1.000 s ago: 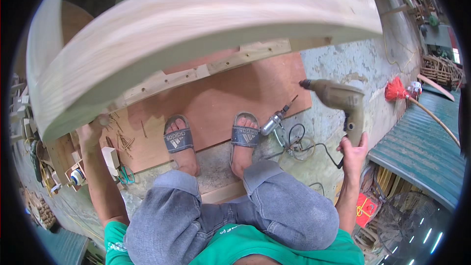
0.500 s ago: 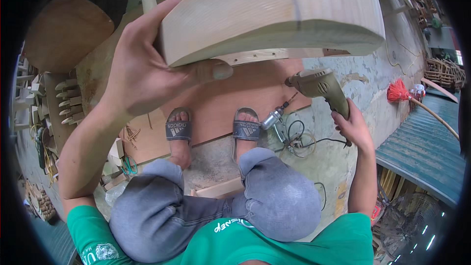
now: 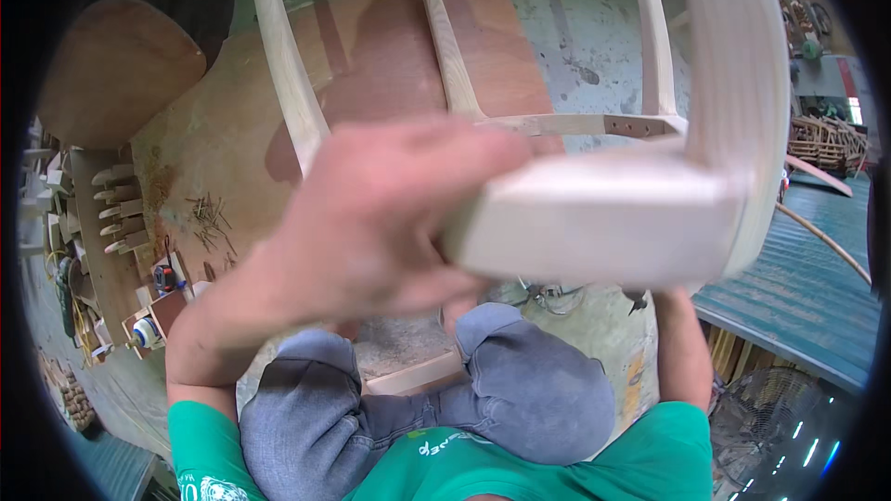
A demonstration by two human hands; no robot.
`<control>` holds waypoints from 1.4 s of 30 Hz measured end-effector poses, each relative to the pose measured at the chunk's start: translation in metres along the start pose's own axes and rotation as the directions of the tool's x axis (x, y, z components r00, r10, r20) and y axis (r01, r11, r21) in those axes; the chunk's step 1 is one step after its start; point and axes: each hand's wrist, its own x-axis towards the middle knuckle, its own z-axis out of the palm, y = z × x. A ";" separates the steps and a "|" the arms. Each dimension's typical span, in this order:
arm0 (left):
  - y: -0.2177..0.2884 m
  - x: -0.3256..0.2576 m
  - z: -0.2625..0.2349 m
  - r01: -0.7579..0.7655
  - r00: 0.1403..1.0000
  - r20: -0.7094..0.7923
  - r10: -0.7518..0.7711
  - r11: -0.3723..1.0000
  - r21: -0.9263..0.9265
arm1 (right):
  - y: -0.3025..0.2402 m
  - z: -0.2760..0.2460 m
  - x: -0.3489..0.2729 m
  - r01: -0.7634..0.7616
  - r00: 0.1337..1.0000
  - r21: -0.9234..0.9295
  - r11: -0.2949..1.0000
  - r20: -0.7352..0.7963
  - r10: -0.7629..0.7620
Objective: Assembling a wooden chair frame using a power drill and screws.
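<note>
My left hand (image 3: 390, 209), smeared by motion, grips the near end of a pale wooden chair frame (image 3: 594, 232), fingers over the top and thumb below. The frame fills the middle and right, close to me. Its slim legs (image 3: 450, 51) stretch away from me, and a rail with drilled holes (image 3: 557, 123) joins them. Behind the thick near piece, most of my right hand (image 3: 670, 302) is hidden; only the wrist side shows. Beside it pokes out the dark handle end of the power drill (image 3: 636, 299), whose body is covered by the wood.
A brown plywood sheet (image 3: 510, 46) lies on the floor under the frame. Thin sticks (image 3: 212, 218), a tape measure (image 3: 165, 276) and a box-like block with a white roll (image 3: 145, 332) are at left. Teal corrugated sheeting (image 3: 789, 278) and a fan (image 3: 766, 408) stand at right.
My left hand has turned the frame and brought it lower and rightward, so its legs now show. The drill and my right hand, plain to see before, are now mostly behind the wood.
</note>
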 end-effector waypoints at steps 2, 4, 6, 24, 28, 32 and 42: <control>0.011 -0.016 0.008 0.097 0.992 0.073 -0.104 0.990 0.099 | -0.005 0.003 0.000 -0.058 0.998 0.051 0.997 0.011 0.057; 0.017 -0.032 0.018 0.096 0.993 0.054 -0.104 0.985 0.142 | -0.013 -0.002 0.001 -0.113 0.994 0.096 0.989 0.006 0.113; 0.021 -0.048 0.025 0.068 0.997 0.012 -0.072 0.981 0.181 | -0.023 -0.004 0.001 -0.166 0.986 0.149 0.975 0.010 0.166; 0.014 -0.071 0.028 0.001 0.994 -0.108 0.017 0.986 0.167 | -0.063 -0.021 0.008 -0.578 0.793 0.558 0.595 0.212 0.572; 0.013 -0.073 0.026 -0.002 0.995 -0.100 0.020 0.985 0.174 | -0.075 -0.028 0.011 -0.648 0.716 0.607 0.459 0.281 0.639; 0.013 -0.077 0.029 -0.022 0.995 -0.090 0.037 0.985 0.170 | -0.083 -0.030 0.016 -0.699 0.627 0.646 0.307 0.347 0.698; 0.019 -0.071 0.033 -0.050 0.999 -0.009 0.053 0.976 0.210 | -0.115 -0.029 0.024 -0.667 0.517 0.732 0.138 0.321 0.794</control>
